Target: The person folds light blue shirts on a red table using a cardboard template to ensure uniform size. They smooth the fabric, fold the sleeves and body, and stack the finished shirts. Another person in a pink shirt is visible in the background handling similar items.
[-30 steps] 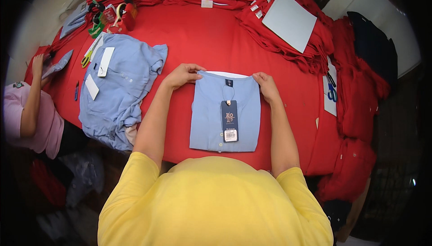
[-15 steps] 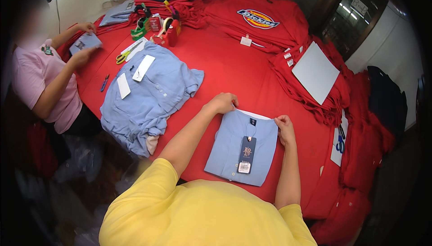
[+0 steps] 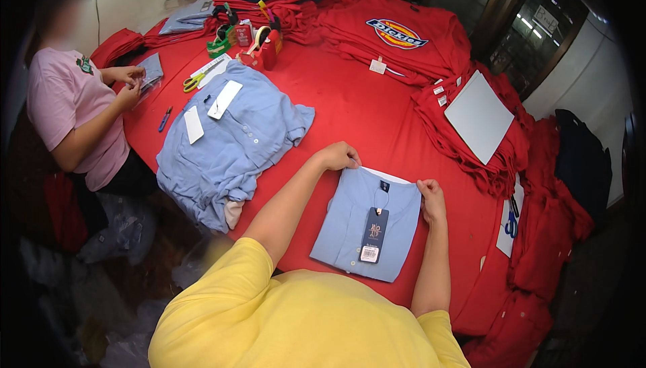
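A light blue shirt (image 3: 340, 230), folded into a flat rectangle, lies on the red-covered table in front of me. My left hand (image 3: 338, 156) pinches its upper left shoulder corner, fingers closed. At the upper right corner, my right hand (image 3: 431, 198) has thumb and fingers closed on the fabric edge. From the neck hangs a dark blue tag (image 3: 374, 233) with a white barcode label, lying flat on the front. A white edge shows behind the neckline. Left of my left forearm is a loose heap of blue shirts (image 3: 222, 159) with two white cards (image 3: 225, 99) on top.
Yellow-handled scissors (image 3: 195, 82), small snips (image 3: 165, 119) and a red tape dispenser (image 3: 266, 51) lie beyond the heap. Red shirts (image 3: 363, 51) are stacked at the back; a white board (image 3: 479, 117) tops another stack at right. A co-worker (image 3: 81, 112) handles a packet (image 3: 152, 70) at left.
My view has shifted slightly, while both hands keep their hold on the folded shirt's corners. The co-worker's hands have come together beside the packet, which now lies lower on the table.
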Tool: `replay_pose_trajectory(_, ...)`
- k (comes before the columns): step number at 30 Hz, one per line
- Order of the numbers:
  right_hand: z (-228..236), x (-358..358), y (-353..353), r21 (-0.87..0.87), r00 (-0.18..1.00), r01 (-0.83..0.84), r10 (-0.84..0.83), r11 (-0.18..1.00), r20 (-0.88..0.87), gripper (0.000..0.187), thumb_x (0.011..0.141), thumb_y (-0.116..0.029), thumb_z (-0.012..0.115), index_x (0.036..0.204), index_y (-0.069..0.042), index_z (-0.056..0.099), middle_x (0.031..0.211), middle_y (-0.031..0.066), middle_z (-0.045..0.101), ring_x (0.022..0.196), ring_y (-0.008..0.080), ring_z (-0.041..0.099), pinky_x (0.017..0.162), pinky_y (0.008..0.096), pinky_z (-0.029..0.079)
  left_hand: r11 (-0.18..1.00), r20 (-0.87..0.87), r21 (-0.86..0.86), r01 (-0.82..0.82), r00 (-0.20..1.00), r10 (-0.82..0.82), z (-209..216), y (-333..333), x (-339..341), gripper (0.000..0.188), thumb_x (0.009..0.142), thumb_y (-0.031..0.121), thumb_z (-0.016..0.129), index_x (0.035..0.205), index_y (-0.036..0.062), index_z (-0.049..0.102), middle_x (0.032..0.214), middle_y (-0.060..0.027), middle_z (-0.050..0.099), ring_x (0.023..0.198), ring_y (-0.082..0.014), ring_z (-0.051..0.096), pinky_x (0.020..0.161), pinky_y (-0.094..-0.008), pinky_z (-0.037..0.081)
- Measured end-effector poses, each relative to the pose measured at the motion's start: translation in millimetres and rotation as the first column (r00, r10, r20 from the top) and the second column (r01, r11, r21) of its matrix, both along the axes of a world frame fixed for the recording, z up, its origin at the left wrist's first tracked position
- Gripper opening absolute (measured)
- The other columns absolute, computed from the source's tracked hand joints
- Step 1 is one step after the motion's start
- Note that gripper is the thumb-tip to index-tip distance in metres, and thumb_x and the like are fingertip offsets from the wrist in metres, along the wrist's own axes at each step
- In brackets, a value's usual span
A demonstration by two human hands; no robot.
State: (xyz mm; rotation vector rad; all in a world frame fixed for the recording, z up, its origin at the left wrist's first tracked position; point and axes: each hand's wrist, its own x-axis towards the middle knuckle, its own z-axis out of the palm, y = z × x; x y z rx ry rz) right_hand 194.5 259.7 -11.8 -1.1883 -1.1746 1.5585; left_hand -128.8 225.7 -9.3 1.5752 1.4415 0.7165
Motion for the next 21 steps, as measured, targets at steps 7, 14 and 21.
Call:
replay_pose_trajectory(7, -3.7, 6.6, 1.0, 0.015, 1.000, -0.010, 0.010, 1.000, 0.008, 0.014, 0.091, -0.016, 0.064, 0.090, -0.007, 0.052, 0.073, -0.0002, 0.056, 0.054, 0.0063, 0.051, 0.045, 0.0201, 0.042, 0.999, -0.050, 0.006, -0.036, 0.998, 0.037, 0.9, 0.5, 5.5, 0.020, 0.075, 0.018, 0.074, 0.093, 0.0083, 0.074, 0.089, -0.0096, 0.071, 0.089, -0.0203, 0.065, 0.082, -0.0329, 0.049)
replay_pose_trajectory(14, 8.4, 3.0, -7.7, -0.012, 1.000, -0.022, 0.021, 1.000, -0.022, 0.014, 0.088, -0.012, 0.067, 0.088, -0.007, 0.054, 0.075, 0.0014, 0.059, 0.064, 0.0090, 0.057, 0.055, 0.0232, 0.048, 0.999, 0.028, -0.011, -0.047, 0.999, 0.047, -3.6, 1.2, 3.9, 0.019, 0.075, 0.016, 0.073, 0.092, 0.0077, 0.074, 0.087, -0.0089, 0.071, 0.085, -0.0184, 0.065, 0.080, -0.0317, 0.049)
replay_pose_trajectory(21, 7.8, 5.0, -6.7, -0.032, 0.998, -0.054, 0.055, 0.998, 0.032, 0.011, 0.088, -0.012, 0.066, 0.091, -0.007, 0.057, 0.080, 0.0010, 0.061, 0.071, 0.0103, 0.058, 0.063, 0.0246, 0.049, 0.999, 0.086, -0.010, -0.036, 0.996, 0.037, -7.3, 2.4, 1.7, 0.017, 0.076, 0.014, 0.072, 0.091, 0.0061, 0.074, 0.086, -0.0084, 0.071, 0.083, -0.0174, 0.064, 0.079, -0.0310, 0.049)
